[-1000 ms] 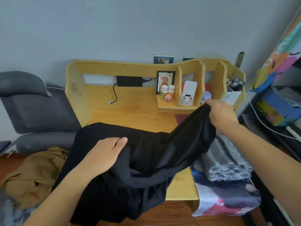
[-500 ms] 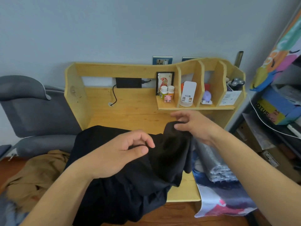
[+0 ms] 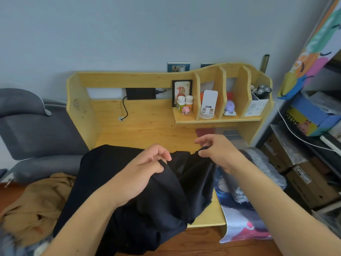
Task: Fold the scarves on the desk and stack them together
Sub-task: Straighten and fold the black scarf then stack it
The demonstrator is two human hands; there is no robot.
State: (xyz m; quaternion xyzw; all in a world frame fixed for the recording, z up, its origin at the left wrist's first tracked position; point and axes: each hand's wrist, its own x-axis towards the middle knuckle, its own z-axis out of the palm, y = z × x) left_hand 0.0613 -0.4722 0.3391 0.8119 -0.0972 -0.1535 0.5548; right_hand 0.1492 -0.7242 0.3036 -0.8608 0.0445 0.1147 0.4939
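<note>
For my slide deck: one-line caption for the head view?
Both hands, left hand and right hand, pinch a black scarf over the wooden desk.

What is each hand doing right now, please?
Left hand: closed, its fingers pinching an edge of the black scarf.
Right hand: closed, pinching the same scarf's edge further right.

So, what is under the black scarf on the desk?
The black scarf, pinched by the left hand and right hand, covers the front of the wooden desk. Bare wood shows around it; anything beneath the cloth is hidden.
</note>
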